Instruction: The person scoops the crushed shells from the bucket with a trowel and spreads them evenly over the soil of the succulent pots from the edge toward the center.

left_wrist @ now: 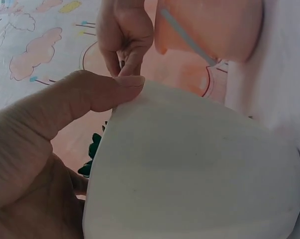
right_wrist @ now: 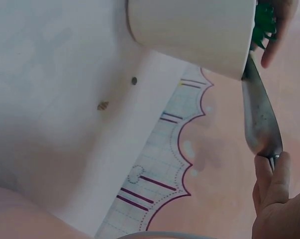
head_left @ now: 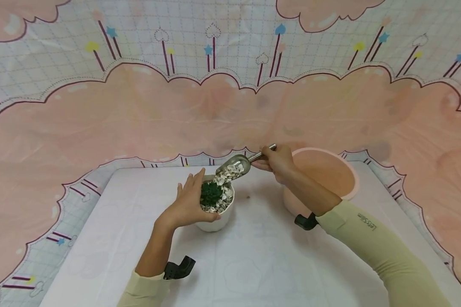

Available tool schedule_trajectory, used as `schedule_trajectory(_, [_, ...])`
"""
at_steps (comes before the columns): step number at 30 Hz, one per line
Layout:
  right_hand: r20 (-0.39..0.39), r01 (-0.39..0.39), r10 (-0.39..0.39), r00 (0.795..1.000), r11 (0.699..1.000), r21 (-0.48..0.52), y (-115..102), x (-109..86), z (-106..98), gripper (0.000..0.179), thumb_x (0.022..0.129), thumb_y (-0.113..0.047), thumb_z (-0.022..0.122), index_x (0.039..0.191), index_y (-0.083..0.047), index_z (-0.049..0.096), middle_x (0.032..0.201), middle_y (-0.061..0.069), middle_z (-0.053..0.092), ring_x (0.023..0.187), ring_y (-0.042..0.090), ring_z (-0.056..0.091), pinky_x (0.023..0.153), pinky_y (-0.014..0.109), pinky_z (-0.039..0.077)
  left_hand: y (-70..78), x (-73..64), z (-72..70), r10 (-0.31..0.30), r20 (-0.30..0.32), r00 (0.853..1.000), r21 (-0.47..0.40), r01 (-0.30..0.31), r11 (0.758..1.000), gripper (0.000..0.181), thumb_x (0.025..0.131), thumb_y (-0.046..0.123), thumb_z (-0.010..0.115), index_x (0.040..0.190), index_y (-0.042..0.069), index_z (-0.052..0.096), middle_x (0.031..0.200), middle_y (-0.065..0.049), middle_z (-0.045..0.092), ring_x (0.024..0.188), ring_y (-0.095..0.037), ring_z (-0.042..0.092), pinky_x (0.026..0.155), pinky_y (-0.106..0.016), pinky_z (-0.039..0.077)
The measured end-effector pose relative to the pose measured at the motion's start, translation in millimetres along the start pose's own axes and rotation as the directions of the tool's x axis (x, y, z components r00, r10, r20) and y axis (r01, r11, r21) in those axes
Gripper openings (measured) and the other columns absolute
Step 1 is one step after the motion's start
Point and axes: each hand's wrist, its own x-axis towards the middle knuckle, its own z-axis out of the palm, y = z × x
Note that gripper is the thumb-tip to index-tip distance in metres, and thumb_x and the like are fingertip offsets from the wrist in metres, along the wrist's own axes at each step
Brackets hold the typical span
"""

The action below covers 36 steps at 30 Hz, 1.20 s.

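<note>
A white flower pot point(head_left: 214, 222) stands on the table with a dark green succulent point(head_left: 210, 194) and pale stone chips point(head_left: 226, 200) inside. My left hand point(head_left: 188, 204) grips the pot at its rim; in the left wrist view the thumb point(left_wrist: 110, 92) lies over the rim. My right hand point(head_left: 278, 164) holds a metal scoop point(head_left: 246, 161) by its handle. The scoop, bearing more pale chips point(head_left: 232, 171), tilts down to the left with its lip at the pot's right rim. In the right wrist view the scoop's underside point(right_wrist: 261, 119) shows beside the pot.
A pink bucket point(head_left: 326, 175) stands at the right, partly behind my right forearm. Its grey handle point(left_wrist: 187, 37) shows in the left wrist view. Two small bits point(right_wrist: 103, 105) lie on the white table point(head_left: 246, 264). A patterned cloth point(head_left: 230, 115) hangs behind.
</note>
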Motion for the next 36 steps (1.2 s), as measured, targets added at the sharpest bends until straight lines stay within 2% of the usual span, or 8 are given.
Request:
schedule_trajectory(2, [0.000, -0.001, 0.001, 1.000, 1.000, 0.001, 1, 0.0, 1, 0.028, 0.112, -0.011, 0.052, 0.121, 0.016, 0.052, 0.084, 0.015, 0.072, 0.069, 0.018, 0.077, 0.077, 0.030, 0.061, 3.1, -1.5, 1.7, -0.016, -0.012, 1.000, 0.011, 0.017, 1.000, 0.133, 0.077, 0.036, 0.093, 0.166, -0.004, 0.004, 0.170, -0.032, 0.009, 0.156, -0.052, -0.003, 0.120, -0.070, -0.004])
schedule_trajectory(5, [0.001, 0.002, -0.002, 1.000, 1.000, -0.003, 2, -0.3, 2, 0.027, 0.112, -0.012, 0.052, 0.118, 0.014, 0.053, 0.084, 0.016, 0.072, 0.070, 0.018, 0.077, 0.077, 0.030, 0.061, 11.1, -5.6, 7.8, -0.104, -0.089, 0.991, 0.008, 0.105, 0.994, 0.136, 0.079, 0.050, 0.090, 0.165, -0.006, 0.000, 0.168, -0.035, 0.009, 0.155, -0.055, -0.002, 0.121, -0.070, 0.008])
schedule_trajectory(8, [0.003, 0.005, -0.005, 1.000, 1.000, -0.004, 2, -0.7, 2, 0.024, 0.112, -0.012, 0.052, 0.116, 0.012, 0.054, 0.084, 0.015, 0.072, 0.071, 0.019, 0.078, 0.077, 0.030, 0.061, 19.2, -8.8, 17.2, -0.199, -0.205, 0.958, 0.008, 0.205, 0.979, 0.144, 0.077, 0.062, 0.088, 0.164, -0.007, -0.005, 0.166, -0.038, 0.010, 0.154, -0.057, 0.002, 0.119, -0.068, 0.020])
schedule_trajectory(10, [0.005, 0.009, -0.009, 1.000, 1.000, -0.005, 2, -1.0, 3, 0.024, 0.112, -0.012, 0.052, 0.116, 0.012, 0.054, 0.083, 0.015, 0.072, 0.071, 0.019, 0.078, 0.077, 0.031, 0.061, 23.6, -9.9, 23.1, -0.227, -0.265, 0.937, 0.020, 0.241, 0.970, 0.148, 0.075, 0.064, 0.089, 0.163, -0.009, -0.005, 0.163, -0.040, 0.013, 0.153, -0.058, 0.008, 0.118, -0.067, 0.026])
schedule_trajectory(13, [0.002, 0.012, -0.012, 1.000, 1.000, -0.003, 2, -1.3, 3, 0.025, 0.112, -0.012, 0.052, 0.118, 0.013, 0.053, 0.082, 0.014, 0.072, 0.071, 0.019, 0.078, 0.077, 0.031, 0.061, 26.2, -9.3, 30.4, -0.218, -0.300, 0.929, 0.059, 0.246, 0.967, 0.149, 0.073, 0.061, 0.092, 0.162, -0.012, -0.003, 0.159, -0.043, 0.019, 0.149, -0.058, 0.019, 0.117, -0.065, 0.031])
schedule_trajectory(19, [0.002, 0.018, -0.018, 1.000, 1.000, 0.001, 4, -0.9, 4, 0.021, 0.112, -0.011, 0.052, 0.113, 0.010, 0.054, 0.081, 0.014, 0.073, 0.071, 0.019, 0.078, 0.077, 0.031, 0.061, 21.9, -7.5, 35.5, -0.186, -0.306, 0.934, 0.068, 0.216, 0.974, 0.144, 0.073, 0.052, 0.094, 0.161, -0.014, 0.001, 0.155, -0.042, 0.024, 0.146, -0.056, 0.025, 0.116, -0.064, 0.032])
schedule_trajectory(26, [0.007, 0.032, -0.032, 0.999, 0.999, -0.007, 5, -1.0, 4, 0.021, 0.112, -0.010, 0.052, 0.112, 0.010, 0.056, 0.083, 0.014, 0.073, 0.071, 0.018, 0.078, 0.077, 0.031, 0.061, 15.7, -5.2, 29.9, -0.144, -0.253, 0.957, 0.048, 0.161, 0.986, 0.141, 0.072, 0.046, 0.096, 0.161, -0.013, 0.005, 0.156, -0.041, 0.025, 0.147, -0.054, 0.024, 0.118, -0.065, 0.029])
schedule_trajectory(36, [-0.008, 0.038, -0.038, 0.999, 0.999, -0.008, 3, 1.3, 4, 0.021, 0.112, -0.010, 0.052, 0.115, 0.011, 0.054, 0.087, 0.015, 0.072, 0.072, 0.017, 0.078, 0.078, 0.031, 0.061, 11.2, -2.1, 21.4, -0.130, -0.177, 0.976, 0.022, 0.136, 0.990, 0.140, 0.073, 0.044, 0.095, 0.163, -0.011, 0.002, 0.162, -0.041, 0.015, 0.153, -0.056, 0.011, 0.122, -0.065, 0.018])
